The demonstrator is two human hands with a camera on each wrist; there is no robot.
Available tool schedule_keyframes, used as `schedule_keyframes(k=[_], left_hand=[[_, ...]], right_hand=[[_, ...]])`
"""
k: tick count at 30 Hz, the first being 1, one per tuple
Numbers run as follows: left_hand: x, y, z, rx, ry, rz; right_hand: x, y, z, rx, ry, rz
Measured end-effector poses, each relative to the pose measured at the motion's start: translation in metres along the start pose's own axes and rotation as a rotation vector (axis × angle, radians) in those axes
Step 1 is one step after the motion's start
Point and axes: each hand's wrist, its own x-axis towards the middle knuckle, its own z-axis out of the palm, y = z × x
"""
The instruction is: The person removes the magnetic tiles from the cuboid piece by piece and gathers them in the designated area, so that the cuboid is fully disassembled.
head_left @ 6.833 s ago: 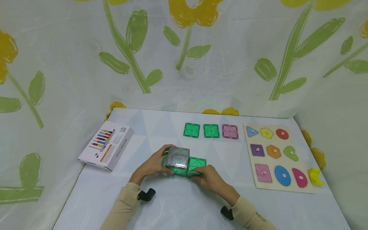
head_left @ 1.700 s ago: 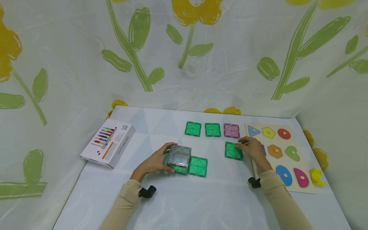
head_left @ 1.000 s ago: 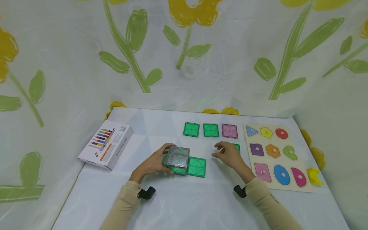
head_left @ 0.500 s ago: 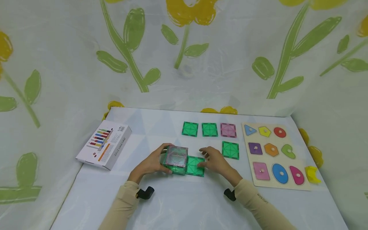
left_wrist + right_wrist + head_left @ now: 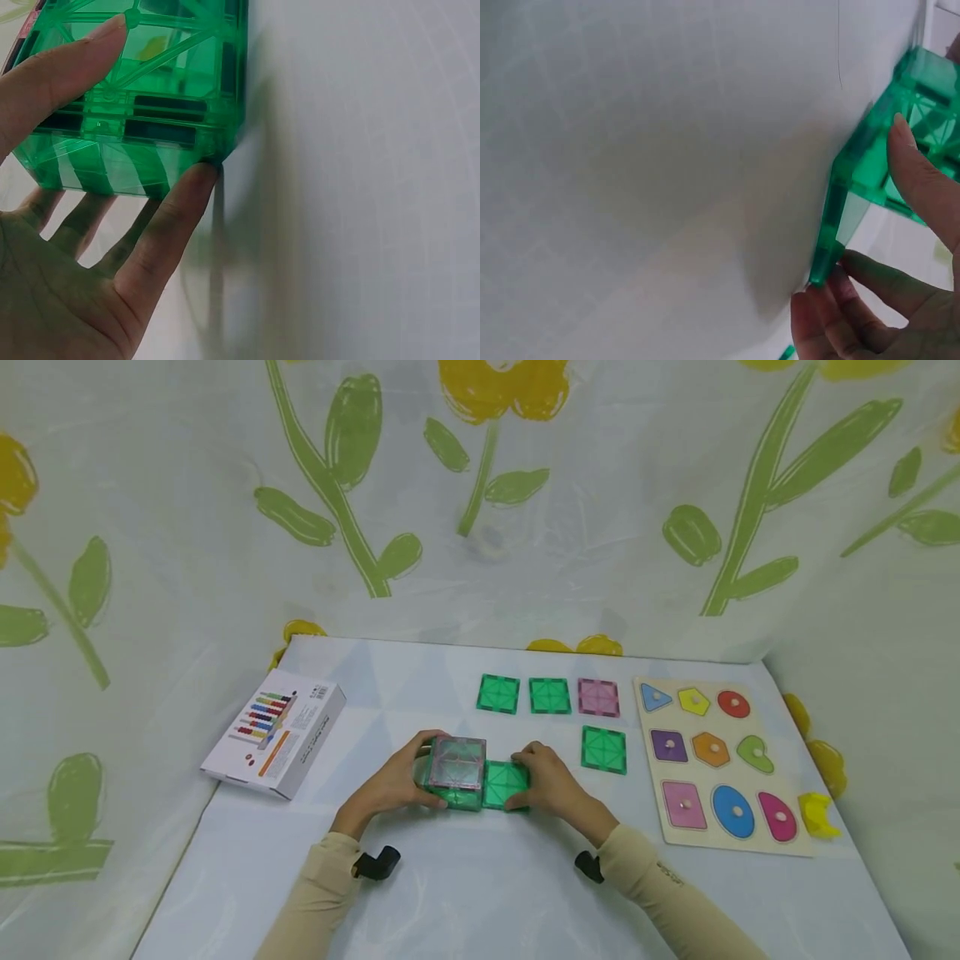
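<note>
In the head view, my left hand grips a cube built of magnetic tiles, with a pink tile on top and green sides. The left wrist view shows the thumb on one green side of the cube and a fingertip at its lower corner. A flat green magnetic tile lies against the cube's right side. My right hand holds that tile between thumb and fingers. In the right wrist view, fingertips touch the outer edge of the green tile.
Two green tiles and a pink tile lie in a row behind. Another green tile lies to the right. Farther right are a wooden shape puzzle board and a yellow crescent piece. A white box lies at left.
My right hand set a green tile down near the puzzle board, let it go, came back left and took hold of the flat tile beside the cube. My left hand stayed on the cube.
</note>
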Motion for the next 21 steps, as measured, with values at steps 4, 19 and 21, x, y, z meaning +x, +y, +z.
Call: schedule_keyframes(k=[4,19,21], left_hand=[[-0.0007,-0.0003,-0.0013,-0.003,0.002,-0.002],[-0.0017,-0.003,-0.0018,-0.013,0.005,0.009],[-0.0023,-0.0021,-0.0021,-0.013,0.005,0.007]], right_hand=[[-0.0001,-0.0022,0.0022,-0.024,0.002,-0.017],[0.0005,-0.0055,0.007,-0.086,0.017,-0.033],[0.0006,-0.0054,0.0078,-0.083,0.023,-0.029]])
